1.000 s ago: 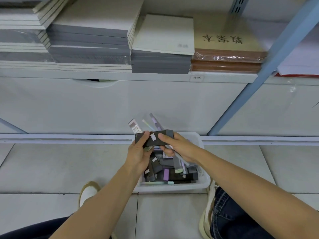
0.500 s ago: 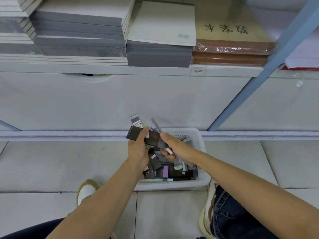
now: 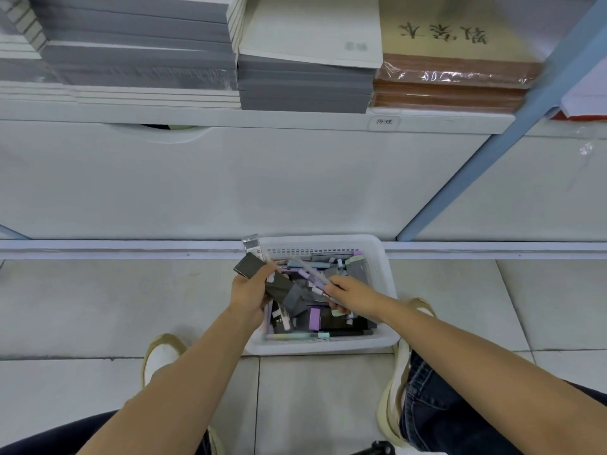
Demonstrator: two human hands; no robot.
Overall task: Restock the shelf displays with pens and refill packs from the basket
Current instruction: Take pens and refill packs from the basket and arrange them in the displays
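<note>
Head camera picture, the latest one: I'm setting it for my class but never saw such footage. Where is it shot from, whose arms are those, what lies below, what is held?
No machine here: a person wears one camera on the head, so you look down along their bare arms. A white basket of stationery sits on the tiled floor, before a shelf stacked with notebooks. The left hand grips dark flat packs; the right hand holds a few pale pens over the basket.

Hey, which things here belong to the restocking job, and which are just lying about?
Job: white plastic basket; dark flat packs in the left hand; lilac pens in the right hand.
Lying about: grey notebook stacks; brown plastic-wrapped books; blue metal shelf post.
</note>
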